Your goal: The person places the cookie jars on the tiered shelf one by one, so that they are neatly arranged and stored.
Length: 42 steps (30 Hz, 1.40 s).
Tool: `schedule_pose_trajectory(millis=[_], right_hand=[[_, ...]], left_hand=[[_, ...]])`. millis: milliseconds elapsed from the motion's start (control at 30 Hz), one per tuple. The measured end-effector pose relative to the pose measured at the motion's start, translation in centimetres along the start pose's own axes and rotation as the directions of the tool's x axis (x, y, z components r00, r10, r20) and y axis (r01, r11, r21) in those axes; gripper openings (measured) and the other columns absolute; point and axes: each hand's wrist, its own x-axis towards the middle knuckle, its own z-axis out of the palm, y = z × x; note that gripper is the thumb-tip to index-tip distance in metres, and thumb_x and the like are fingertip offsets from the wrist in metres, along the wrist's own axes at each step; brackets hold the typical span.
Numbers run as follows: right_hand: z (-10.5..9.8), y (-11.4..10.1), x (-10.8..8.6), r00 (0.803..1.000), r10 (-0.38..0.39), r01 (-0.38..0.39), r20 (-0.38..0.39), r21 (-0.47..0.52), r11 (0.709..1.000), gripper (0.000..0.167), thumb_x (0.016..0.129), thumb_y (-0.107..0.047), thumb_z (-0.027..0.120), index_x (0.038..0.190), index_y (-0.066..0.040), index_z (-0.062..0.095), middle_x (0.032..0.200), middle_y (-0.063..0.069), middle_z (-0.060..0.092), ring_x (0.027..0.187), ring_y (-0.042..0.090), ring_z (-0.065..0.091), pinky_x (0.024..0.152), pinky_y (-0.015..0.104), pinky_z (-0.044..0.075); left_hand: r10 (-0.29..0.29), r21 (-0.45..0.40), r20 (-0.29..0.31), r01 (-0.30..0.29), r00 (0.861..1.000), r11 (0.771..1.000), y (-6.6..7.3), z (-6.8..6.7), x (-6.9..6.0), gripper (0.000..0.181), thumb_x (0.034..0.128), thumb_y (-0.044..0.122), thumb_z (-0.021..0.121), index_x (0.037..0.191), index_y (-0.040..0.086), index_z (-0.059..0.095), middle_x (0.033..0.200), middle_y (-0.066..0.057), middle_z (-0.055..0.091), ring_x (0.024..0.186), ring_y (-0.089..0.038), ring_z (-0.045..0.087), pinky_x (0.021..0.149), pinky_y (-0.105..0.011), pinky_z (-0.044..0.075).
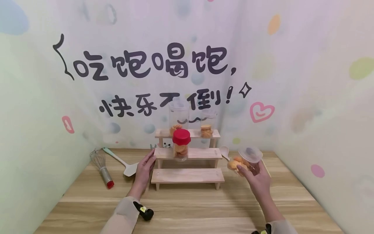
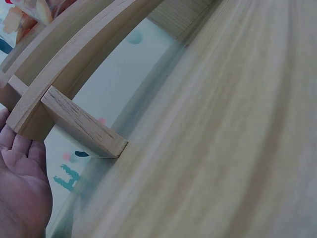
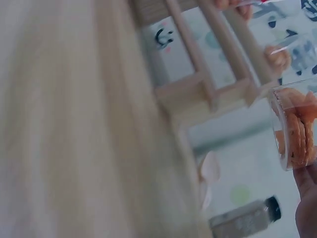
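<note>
A three-step wooden rack [image 1: 187, 175] stands on the table. My left hand [image 1: 143, 172] touches the left end of its middle step, fingers extended; in the left wrist view the fingertips are partly hidden by the board [image 2: 32, 111]. To the right of the rack, my right hand [image 1: 260, 178] holds a clear jar of cookies [image 1: 238, 165] in the air, tilted, its clear lid [image 1: 250, 154] toward the upper right. A red-lidded cookie jar [image 1: 181, 146] stands on the middle step. Two clear-lidded cookie jars, one taller [image 1: 179, 117] and one shorter [image 1: 206, 125], stand on the top step.
On the left of the table [image 1: 187, 211] lie a whisk [image 1: 102, 169] and a white spatula [image 1: 128, 167] with a mint handle. A pale spoon [image 1: 224, 152] is right of the rack. The right wrist view also shows a black-capped bottle [image 3: 242, 219]. A printed curtain hangs behind.
</note>
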Motion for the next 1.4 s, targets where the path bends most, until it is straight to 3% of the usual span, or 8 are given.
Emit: schedule_pose_trajectory(millis=[133, 267, 433, 600, 833, 967, 1167, 1400], right_hand=[[1.8, -1.7, 1.3, 1.0, 0.014, -0.015, 0.022, 0.043, 0.999, 0.061, 0.083, -0.008, 0.084, 0.137, -0.008, 0.055, 0.128, 0.019, 0.064, 0.112, 0.019, 0.066, 0.083, 0.025, 0.06], [3.3, -2.7, 2.2, 0.999, 0.043, -0.043, 0.03, 0.009, 0.999, 0.056, 0.084, -0.019, 0.084, 0.132, -0.01, 0.057, 0.128, 0.015, 0.065, 0.12, 0.028, 0.062, 0.088, 0.018, 0.055], [5.0, -3.3, 2.8, 0.995, 0.064, -0.065, 0.082, 0.016, 0.998, 0.056, 0.084, -0.025, 0.084, 0.129, -0.009, 0.055, 0.128, 0.017, 0.064, 0.124, 0.034, 0.059, 0.087, 0.017, 0.055], [6.5, -3.0, 2.9, 0.989, 0.074, -0.076, 0.13, 0.008, 0.997, 0.056, 0.082, -0.031, 0.086, 0.126, -0.011, 0.059, 0.125, 0.013, 0.066, 0.121, 0.031, 0.061, 0.086, 0.025, 0.058], [7.8, -2.4, 2.9, 0.985, 0.032, -0.025, 0.168, -0.049, 0.999, 0.048, 0.084, -0.033, 0.084, 0.117, -0.007, 0.062, 0.12, 0.009, 0.068, 0.123, 0.025, 0.059, 0.106, 0.045, 0.049], [8.1, -2.4, 2.9, 0.982, 0.026, -0.019, 0.187, -0.04, 0.999, 0.049, 0.083, -0.035, 0.084, 0.118, -0.009, 0.061, 0.122, 0.009, 0.065, 0.126, 0.028, 0.057, 0.106, 0.049, 0.048], [8.5, -2.0, 2.9, 0.978, 0.04, -0.031, 0.207, -0.045, 0.998, 0.051, 0.084, -0.037, 0.083, 0.123, -0.013, 0.062, 0.127, 0.006, 0.064, 0.127, 0.024, 0.056, 0.106, 0.044, 0.048], [9.4, -1.3, 3.2, 0.973, 0.037, -0.025, 0.226, -0.055, 0.998, 0.062, 0.086, -0.043, 0.08, 0.139, -0.021, 0.057, 0.137, 0.0, 0.062, 0.128, 0.017, 0.055, 0.103, 0.027, 0.049]], left_hand=[[0.005, 0.004, -0.005, -0.005, 1.0, 1.0, 0.0, -0.1, -0.1, 0.057, 0.1023, 0.031, 0.06, 0.152, 0.009, 0.045, 0.158, -0.005, 0.039, 0.143, -0.017, 0.037, 0.117, -0.035, 0.033], [0.01, -0.015, 0.013, -0.01, 1.0, 1.0, -0.1, -0.1, 0.0, 0.058, 0.1027, 0.03, 0.06, 0.153, 0.006, 0.043, 0.159, -0.006, 0.038, 0.144, -0.016, 0.037, 0.114, -0.029, 0.036], [0.015, -0.029, 0.009, -0.015, 1.0, 0.999, -0.1, 0.0, -0.1, 0.056, 0.1027, 0.028, 0.06, 0.152, 0.007, 0.044, 0.158, -0.005, 0.039, 0.143, -0.015, 0.037, 0.112, -0.023, 0.038], [0.02, -0.029, 0.006, -0.02, 1.0, 0.999, -0.1, 0.1, -0.1, 0.054, 0.103, 0.026, 0.06, 0.151, 0.007, 0.045, 0.158, -0.005, 0.039, 0.144, -0.018, 0.036, 0.113, -0.026, 0.036], [0.015, -0.028, 0.009, -0.015, 1.0, 1.0, -0.1, 0.0, 0.0, 0.054, 0.1031, 0.026, 0.059, 0.152, 0.008, 0.045, 0.158, -0.003, 0.039, 0.144, -0.016, 0.036, 0.111, -0.022, 0.038], [0.01, -0.031, 0.008, -0.01, 1.0, 0.999, -0.1, 0.0, 0.1, 0.054, 0.1032, 0.025, 0.059, 0.152, 0.007, 0.045, 0.158, -0.002, 0.039, 0.144, -0.016, 0.036, 0.111, -0.021, 0.038], [0.01, -0.02, 0.01, -0.01, 1.0, 1.0, -0.1, -0.1, 0.1, 0.054, 0.1035, 0.026, 0.059, 0.152, 0.008, 0.045, 0.158, -0.002, 0.039, 0.144, -0.016, 0.036, 0.113, -0.025, 0.036], [0.013, -0.008, 0.015, -0.013, 1.0, 1.0, -0.2, -0.1, 0.0, 0.054, 0.1036, 0.027, 0.058, 0.152, 0.008, 0.045, 0.158, -0.003, 0.039, 0.144, -0.018, 0.036, 0.116, -0.029, 0.034]])
